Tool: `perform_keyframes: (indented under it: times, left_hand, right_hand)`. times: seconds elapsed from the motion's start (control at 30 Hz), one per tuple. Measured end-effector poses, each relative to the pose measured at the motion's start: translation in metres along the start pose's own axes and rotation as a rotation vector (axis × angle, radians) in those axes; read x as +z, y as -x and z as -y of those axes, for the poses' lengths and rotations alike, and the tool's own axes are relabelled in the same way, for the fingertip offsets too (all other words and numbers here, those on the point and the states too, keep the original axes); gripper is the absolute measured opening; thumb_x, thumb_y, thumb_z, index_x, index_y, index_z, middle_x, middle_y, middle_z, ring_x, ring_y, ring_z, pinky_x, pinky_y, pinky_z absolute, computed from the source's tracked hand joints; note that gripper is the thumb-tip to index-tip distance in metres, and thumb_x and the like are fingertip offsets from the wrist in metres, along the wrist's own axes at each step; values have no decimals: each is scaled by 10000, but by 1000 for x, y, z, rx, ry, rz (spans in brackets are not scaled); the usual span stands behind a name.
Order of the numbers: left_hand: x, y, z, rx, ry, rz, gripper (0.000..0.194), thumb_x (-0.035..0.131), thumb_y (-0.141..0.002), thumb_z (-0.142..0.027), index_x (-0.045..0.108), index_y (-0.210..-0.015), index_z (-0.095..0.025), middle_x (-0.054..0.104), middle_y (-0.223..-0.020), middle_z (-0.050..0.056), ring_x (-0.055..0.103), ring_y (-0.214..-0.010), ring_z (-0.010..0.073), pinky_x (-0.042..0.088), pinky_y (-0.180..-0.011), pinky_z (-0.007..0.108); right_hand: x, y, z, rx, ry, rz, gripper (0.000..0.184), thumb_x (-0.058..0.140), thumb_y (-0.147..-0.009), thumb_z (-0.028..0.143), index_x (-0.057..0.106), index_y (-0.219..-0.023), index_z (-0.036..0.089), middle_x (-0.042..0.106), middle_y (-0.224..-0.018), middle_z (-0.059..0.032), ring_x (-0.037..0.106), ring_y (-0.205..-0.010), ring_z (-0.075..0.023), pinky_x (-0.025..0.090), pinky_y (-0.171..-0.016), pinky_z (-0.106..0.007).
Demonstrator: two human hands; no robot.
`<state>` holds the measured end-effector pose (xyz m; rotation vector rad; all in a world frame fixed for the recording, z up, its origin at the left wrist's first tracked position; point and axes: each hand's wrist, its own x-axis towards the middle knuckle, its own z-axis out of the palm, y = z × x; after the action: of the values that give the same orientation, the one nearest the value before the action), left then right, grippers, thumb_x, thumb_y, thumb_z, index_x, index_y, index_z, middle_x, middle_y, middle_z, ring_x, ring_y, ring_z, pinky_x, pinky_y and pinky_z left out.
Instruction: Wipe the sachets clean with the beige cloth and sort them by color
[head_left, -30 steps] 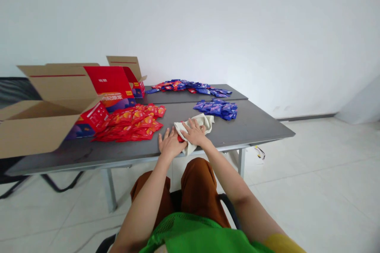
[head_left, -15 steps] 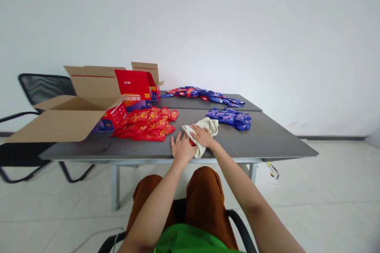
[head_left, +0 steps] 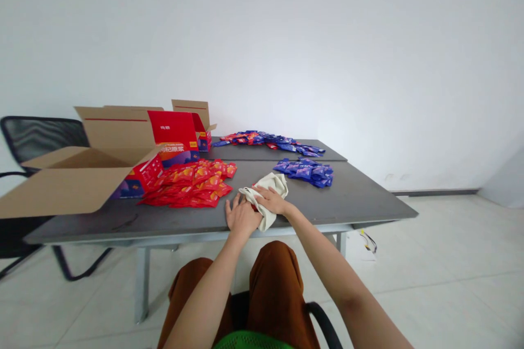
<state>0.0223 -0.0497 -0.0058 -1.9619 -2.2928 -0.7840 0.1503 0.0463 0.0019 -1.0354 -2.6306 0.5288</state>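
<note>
A cream cloth (head_left: 271, 185) lies crumpled on the table near its front edge. My right hand (head_left: 270, 200) is closed over the cloth, pressing it down. My left hand (head_left: 242, 218) rests on the tabletop just left of the cloth, its fingers spread and touching the cloth's edge. A bit of a red sachet (head_left: 254, 208) shows between the hands, mostly hidden under the cloth. To the left lies a pile of red sachets (head_left: 192, 185). Purple-blue sachets (head_left: 306, 170) are heaped beyond the cloth on the right.
An open carton (head_left: 139, 177) with spread flaps stands on the left of the grey table (head_left: 347, 204). Behind it is another open carton (head_left: 203, 140). Mixed red and blue sachets (head_left: 268, 140) line the far side. A black mesh chair (head_left: 47, 131) stands at left.
The view has shifted, so the table and everything on it appear farther left and slightly lower. Both hands keep nearly the same place at the cloth.
</note>
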Motion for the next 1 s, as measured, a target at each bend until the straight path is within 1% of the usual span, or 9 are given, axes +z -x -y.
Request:
perform_keyframes:
  times: [0.1, 0.17, 0.23, 0.4, 0.5, 0.63, 0.83, 0.9, 1.0]
  left_hand:
    - [0, -1, -2, -14, -10, 8, 607, 440, -842, -517, 513, -1390, -266, 493, -1454, 31, 308, -1409, 267, 105, -1176, 527]
    - [-2, -1, -3, -22, -22, 16, 614, 429, -847, -530, 500, -1401, -275, 481, -1464, 25, 302, -1412, 261, 103, -1179, 518]
    - [-5, 0, -5, -30, -34, 27, 606, 429, -850, -517, 497, -1404, -281, 477, -1467, 21, 297, -1415, 258, 107, -1179, 511]
    - [-8, 3, -4, 0, -30, 26, 553, 402, -867, -486, 535, -1373, -308, 527, -1425, 26, 314, -1404, 270, 110, -1169, 526]
    - [-8, 3, -2, 15, -15, 33, 545, 382, -877, -480, 537, -1373, -316, 523, -1429, 26, 310, -1404, 281, 105, -1165, 534]
    - [-7, 2, -1, 2, 1, 39, 579, 398, -873, -472, 474, -1424, -310, 493, -1456, 14, 294, -1414, 271, 89, -1173, 518]
    - [-5, 0, -1, 1, -13, 30, 584, 470, -835, -511, 513, -1388, -328, 468, -1476, 10, 300, -1410, 282, 101, -1168, 527]
    - [-4, 0, -1, 5, -16, 20, 586, 460, -839, -519, 516, -1387, -319, 463, -1480, 20, 303, -1407, 287, 111, -1163, 537]
    - [-3, 1, -2, 11, -20, 19, 584, 445, -845, -512, 520, -1386, -306, 480, -1467, 36, 307, -1404, 292, 116, -1158, 549]
  right_hand:
    - [-1, -21, 7, 67, 27, -13, 559, 250, -1004, 502, 334, -1504, 266, 316, -1556, -32, 212, -1460, -211, 92, -1183, -495]
    - [-1, -23, 10, 82, 37, -15, 559, 243, -1007, 490, 335, -1504, 251, 314, -1556, -43, 211, -1461, -215, 95, -1181, -500]
    - [-2, -16, 10, 55, 36, -11, 556, 237, -1009, 476, 321, -1510, 249, 306, -1559, -42, 206, -1462, -215, 95, -1181, -500]
    - [-3, 20, 8, -70, -2, 10, 555, 197, -1014, 464, 252, -1532, 271, 281, -1570, -2, 196, -1464, -191, 91, -1190, -483]
    - [-4, 30, 9, -92, 9, 16, 556, 184, -1016, 466, 240, -1535, 275, 290, -1566, 8, 186, -1466, -177, 72, -1197, -467]
    - [-4, 18, 8, -54, 41, 33, 564, 180, -1016, 472, 243, -1536, 262, 291, -1566, 0, 176, -1468, -177, 81, -1199, -460]
    - [-2, -16, 3, 43, 71, 9, 575, 166, -1022, 452, 289, -1522, 197, 334, -1547, -53, 211, -1460, -184, 91, -1196, -460]
    - [-1, -16, 2, 33, 72, -11, 577, 162, -1023, 446, 294, -1519, 182, 346, -1541, -63, 219, -1458, -185, 96, -1195, -460]
    - [1, 1, 2, -18, 65, -16, 578, 141, -1024, 448, 294, -1519, 191, 349, -1540, -48, 211, -1459, -169, 89, -1202, -440]
